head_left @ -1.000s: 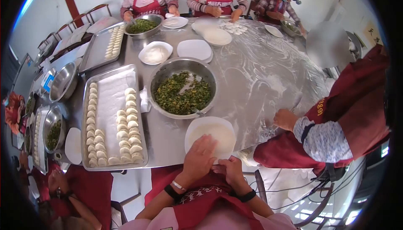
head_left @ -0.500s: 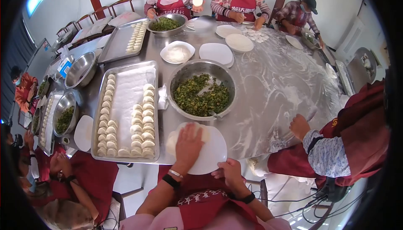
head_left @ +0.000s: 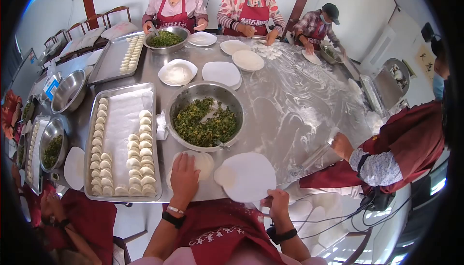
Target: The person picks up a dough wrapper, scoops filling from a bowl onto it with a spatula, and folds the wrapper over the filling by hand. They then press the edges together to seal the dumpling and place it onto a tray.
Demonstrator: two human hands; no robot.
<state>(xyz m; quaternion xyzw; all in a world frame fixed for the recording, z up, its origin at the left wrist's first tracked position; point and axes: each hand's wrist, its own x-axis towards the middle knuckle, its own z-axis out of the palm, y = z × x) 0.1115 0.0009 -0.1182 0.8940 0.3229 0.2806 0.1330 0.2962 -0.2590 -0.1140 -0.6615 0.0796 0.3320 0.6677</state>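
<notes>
My left hand lies palm down with its fingers stretched out on a stack of round, pale dough wrappers at the table's near edge. Pinched at its lower right rim, a white plate is in my right hand; one wrapper shows at the plate's left side. Beyond both hands stands a steel bowl of chopped green filling, with a spoon handle at its near rim. Rows of folded dumplings rest on a metal tray to the left.
White plates stand behind the bowl. A floured steel table spreads right, where a person's hand holds a rolling tool. Several people in red aprons work across the table and at the left. Another dumpling tray lies far left.
The white plate has moved right, away from the wrappers, with my right hand at its rim. My left hand now rests on the wrapper stack. The whole view has shifted.
</notes>
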